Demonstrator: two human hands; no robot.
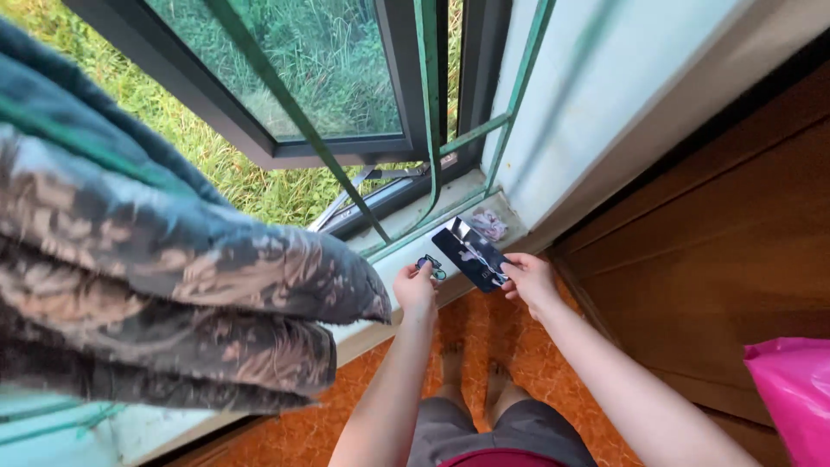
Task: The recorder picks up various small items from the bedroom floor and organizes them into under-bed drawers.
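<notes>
Seen from above, standing barefoot on an orange speckled floor (484,329) at an open window.

Left hand (416,290) raised at the windowsill (406,251), fingers closed together around a small blue-and-green object (430,265), pinched at its lower end; too small to tell its kind. Right hand (529,278) just beside it, thumb and fingertips clamped on the lower corner of a dark blister card (471,253). Card held tilted, upper end pointing toward the window, a clear plastic pocket on its face; something pale and metallic-looking inside that pocket, too blurred to name. Card and small object near each other, not touching, both held just over the sill's inner edge.

On the sill behind the card, a crumpled pinkish scrap (490,223), lying against the white wall corner. Above it, green window bars (432,112) running diagonally, and a dark-framed window pane (346,78) swung outward, tall grass beyond.

At left, a thick folded blanket (156,259), teal and brown patterned, draped in stacked layers and hiding much of the sill. At right, a brown wooden panel (718,242), and in the lower corner part of a bright pink plastic bag (791,398), contents hidden.
</notes>
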